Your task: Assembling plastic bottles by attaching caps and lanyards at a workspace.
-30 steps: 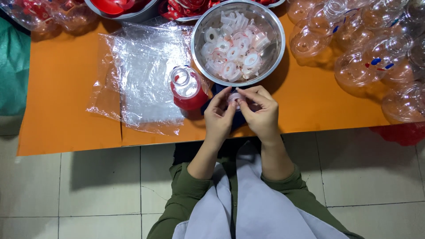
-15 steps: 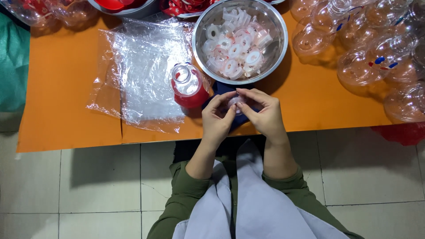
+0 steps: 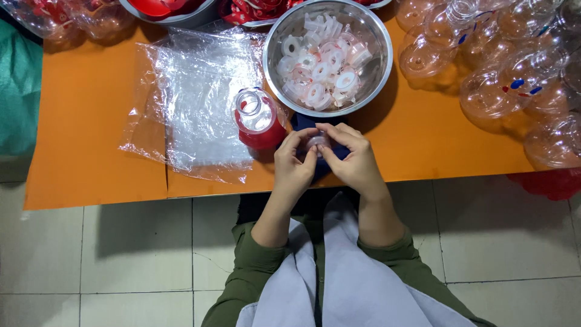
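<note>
My left hand and my right hand meet over the near edge of the orange table. Both pinch one small clear plastic cap piece between their fingertips. Just left of my hands stands a clear bottle with a red base, its mouth open upward. Behind my hands sits a steel bowl holding several white plastic ring caps. A dark blue object lies under my hands, mostly hidden.
A sheet of crumpled clear plastic bags lies left of the bottle. Several clear round bottles pile up at the right. Bowls with red parts line the far edge. Green cloth is at left; tiled floor lies below.
My fingers have shifted slightly around the small clear piece, turning it between both hands. Everything on the table stays where it was.
</note>
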